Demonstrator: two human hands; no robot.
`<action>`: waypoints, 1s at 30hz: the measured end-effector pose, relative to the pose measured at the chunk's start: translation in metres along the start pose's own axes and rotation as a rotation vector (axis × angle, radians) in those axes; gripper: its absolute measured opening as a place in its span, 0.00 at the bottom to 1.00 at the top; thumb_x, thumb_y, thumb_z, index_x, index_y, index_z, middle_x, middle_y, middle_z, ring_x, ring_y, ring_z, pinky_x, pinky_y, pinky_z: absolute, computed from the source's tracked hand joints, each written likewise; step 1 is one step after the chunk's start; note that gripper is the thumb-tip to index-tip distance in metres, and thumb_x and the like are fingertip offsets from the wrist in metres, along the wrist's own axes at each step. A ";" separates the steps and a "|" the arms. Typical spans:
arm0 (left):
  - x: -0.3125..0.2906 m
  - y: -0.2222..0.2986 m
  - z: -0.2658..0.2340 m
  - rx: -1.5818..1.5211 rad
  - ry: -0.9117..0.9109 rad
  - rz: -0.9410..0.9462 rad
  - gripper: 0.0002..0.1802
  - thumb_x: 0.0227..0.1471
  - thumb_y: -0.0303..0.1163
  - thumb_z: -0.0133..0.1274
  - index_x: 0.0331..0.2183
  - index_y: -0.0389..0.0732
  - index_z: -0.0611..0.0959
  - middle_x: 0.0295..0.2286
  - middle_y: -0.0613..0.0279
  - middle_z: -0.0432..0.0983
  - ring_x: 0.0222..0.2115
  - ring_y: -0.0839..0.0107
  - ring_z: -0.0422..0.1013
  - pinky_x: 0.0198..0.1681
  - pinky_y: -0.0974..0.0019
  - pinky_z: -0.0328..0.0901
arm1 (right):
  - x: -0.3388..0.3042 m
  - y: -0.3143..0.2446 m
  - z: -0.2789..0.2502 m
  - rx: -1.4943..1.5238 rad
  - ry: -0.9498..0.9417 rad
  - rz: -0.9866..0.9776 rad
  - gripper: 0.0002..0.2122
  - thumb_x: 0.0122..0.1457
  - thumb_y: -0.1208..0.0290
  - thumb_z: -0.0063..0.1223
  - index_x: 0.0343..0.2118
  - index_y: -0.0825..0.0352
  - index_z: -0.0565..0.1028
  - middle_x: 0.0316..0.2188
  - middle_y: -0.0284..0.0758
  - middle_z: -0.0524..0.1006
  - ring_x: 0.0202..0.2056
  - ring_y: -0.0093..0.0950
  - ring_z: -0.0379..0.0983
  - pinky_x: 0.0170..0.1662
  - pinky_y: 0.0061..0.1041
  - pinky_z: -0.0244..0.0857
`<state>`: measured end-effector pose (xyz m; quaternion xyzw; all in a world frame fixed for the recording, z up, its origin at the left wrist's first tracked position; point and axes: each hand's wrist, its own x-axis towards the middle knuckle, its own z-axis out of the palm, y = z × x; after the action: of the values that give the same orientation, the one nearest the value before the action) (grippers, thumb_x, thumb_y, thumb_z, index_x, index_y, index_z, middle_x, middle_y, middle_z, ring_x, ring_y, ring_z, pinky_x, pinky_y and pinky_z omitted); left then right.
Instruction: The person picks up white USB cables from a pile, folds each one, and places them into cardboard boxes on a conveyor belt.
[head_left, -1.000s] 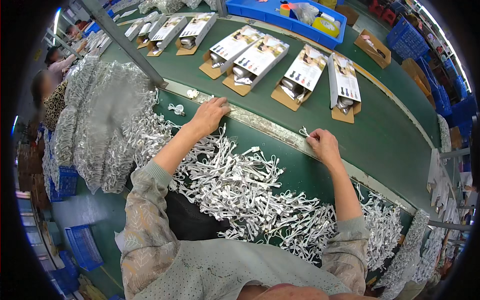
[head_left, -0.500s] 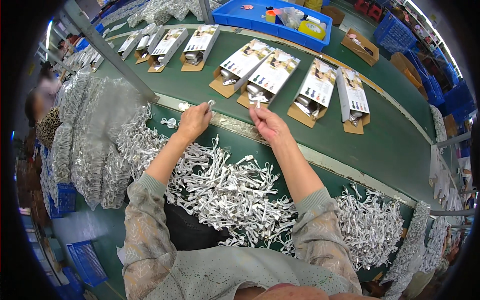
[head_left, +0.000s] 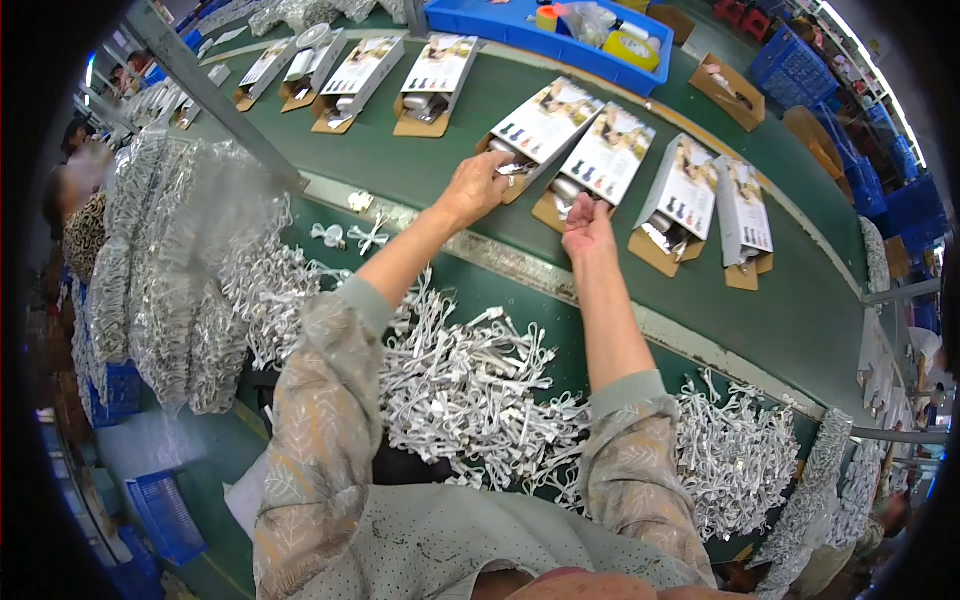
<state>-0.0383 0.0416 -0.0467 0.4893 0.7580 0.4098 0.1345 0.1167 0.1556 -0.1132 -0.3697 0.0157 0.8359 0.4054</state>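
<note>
My left hand [head_left: 475, 190] is closed at the open end of a white printed box [head_left: 548, 120], fingertips pinching a white cable [head_left: 512, 170] partly hidden at the opening. My right hand [head_left: 588, 232] is at the mouth of the neighbouring white box [head_left: 612, 150], fingers curled against the contents. What the right fingers hold, if anything, is hidden. Both boxes lie tilted on the green conveyor belt [head_left: 400, 170], their brown flaps toward me. Below my arms spreads a large heap of bundled white cables [head_left: 470, 380].
More open boxes lie along the belt, such as one at the right [head_left: 745, 215] and one at the left [head_left: 437, 80]. A blue tray [head_left: 500, 25] with tape rolls stands behind. Plastic bags of cables [head_left: 180, 270] pile up at left. A metal post [head_left: 215, 105] rises beside the belt.
The boxes have shifted to the right along the belt. Both hands have moved right and forward, from above the belt's near edge to the openings of two boxes.
</note>
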 end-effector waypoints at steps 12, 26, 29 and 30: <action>-0.136 0.062 -0.036 0.363 -0.763 0.446 0.28 0.36 0.16 0.49 0.44 0.43 0.75 0.46 0.56 0.67 0.46 0.57 0.65 0.47 0.64 0.63 | -0.180 -0.036 -0.044 -2.049 -1.259 -0.606 0.12 0.46 0.82 0.48 0.35 0.64 0.74 0.36 0.38 0.72 0.41 0.38 0.68 0.44 0.33 0.64; -0.130 0.057 -0.066 0.264 -0.370 0.053 0.09 0.43 0.32 0.54 0.31 0.39 0.79 0.29 0.58 0.73 0.33 0.57 0.70 0.37 0.58 0.65 | -0.174 -0.085 -0.041 -1.243 -0.373 0.282 0.09 0.55 0.67 0.54 0.34 0.68 0.74 0.23 0.29 0.75 0.23 0.15 0.70 0.26 0.12 0.67; -0.126 0.066 -0.042 0.467 -0.283 0.121 0.10 0.42 0.32 0.55 0.29 0.38 0.77 0.30 0.54 0.72 0.35 0.56 0.70 0.37 0.57 0.65 | -0.156 -0.067 -0.031 -1.051 -0.381 0.223 0.10 0.56 0.68 0.53 0.37 0.69 0.73 0.26 0.29 0.75 0.24 0.15 0.70 0.27 0.12 0.68; -0.125 0.063 -0.038 0.563 -0.300 0.089 0.10 0.42 0.32 0.55 0.27 0.37 0.76 0.29 0.52 0.72 0.35 0.55 0.70 0.36 0.56 0.66 | -0.148 -0.060 -0.027 -1.004 -0.385 0.223 0.11 0.56 0.70 0.52 0.40 0.70 0.72 0.28 0.30 0.74 0.26 0.15 0.70 0.28 0.13 0.69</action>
<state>0.0390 -0.0719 -0.0002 0.5950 0.7911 0.1129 0.0861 0.2331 0.0888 -0.0229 -0.3541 -0.4204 0.8312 0.0838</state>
